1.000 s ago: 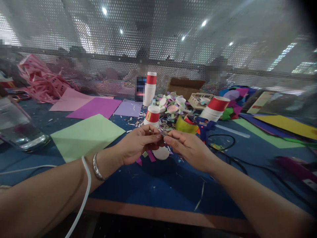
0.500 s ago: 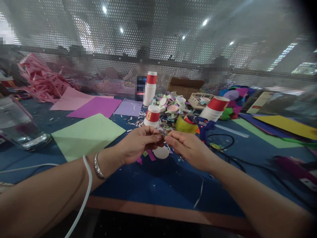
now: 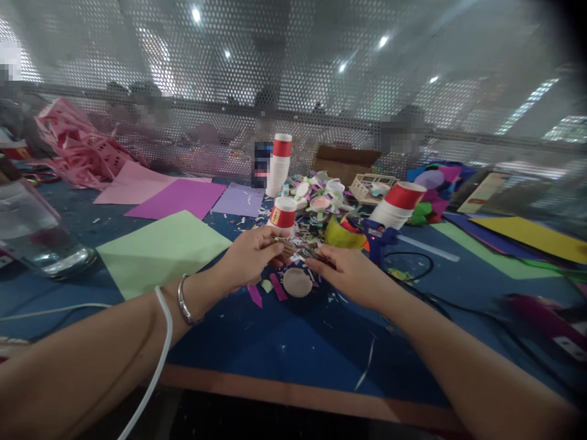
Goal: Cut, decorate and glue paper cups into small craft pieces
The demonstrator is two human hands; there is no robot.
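My left hand (image 3: pixel 250 256) and my right hand (image 3: pixel 348 274) meet over the blue table (image 3: pixel 284 342), fingertips pinched on a small thin piece (image 3: pixel 298 245) stretched between them; it is too small to name. Just below the hands lies a pale paper disc (image 3: pixel 297 282) with pink and green paper scraps beside it. A red-and-white paper cup (image 3: pixel 282 215) stands right behind my left fingers. A silver bangle sits on my left wrist.
A light green sheet (image 3: pixel 160 250) lies at the left, purple and pink sheets behind it. A glass jar (image 3: pixel 34 235) stands far left. A blue glue gun (image 3: pixel 383 235) with black cable, cup stacks (image 3: pixel 397 205), yellow tape and paper cut-outs crowd the middle. A perforated screen closes the back.
Both hands moved slightly away from me and a little apart, uncovering the pale disc on the table. The small piece stays pinched between them.
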